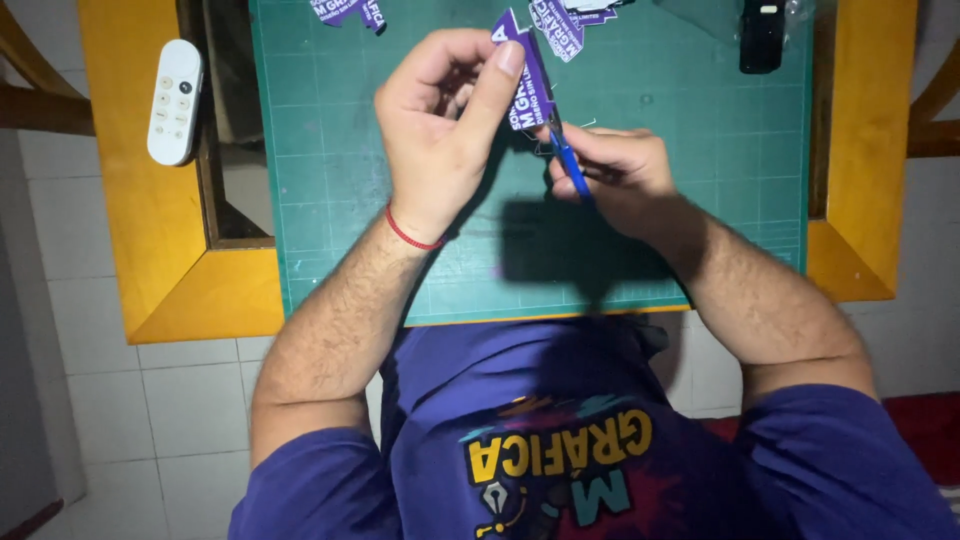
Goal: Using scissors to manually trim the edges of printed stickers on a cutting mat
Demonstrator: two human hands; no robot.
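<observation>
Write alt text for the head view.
A left hand pinches a purple printed paper piece while the right hand works blue-handled scissors over a green cutting mat. More purple pieces lie beyond; a white remote rests on the yellow table.

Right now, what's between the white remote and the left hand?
In the head view, between the white remote and the left hand lie the table's wooden frame, a dark inset strip, then bare green cutting mat.

Two hands [450, 130], one purple sticker [525, 70] held, one scissors [570, 165], one remote [175, 100], perhaps two sticker piles [565, 20].
</observation>
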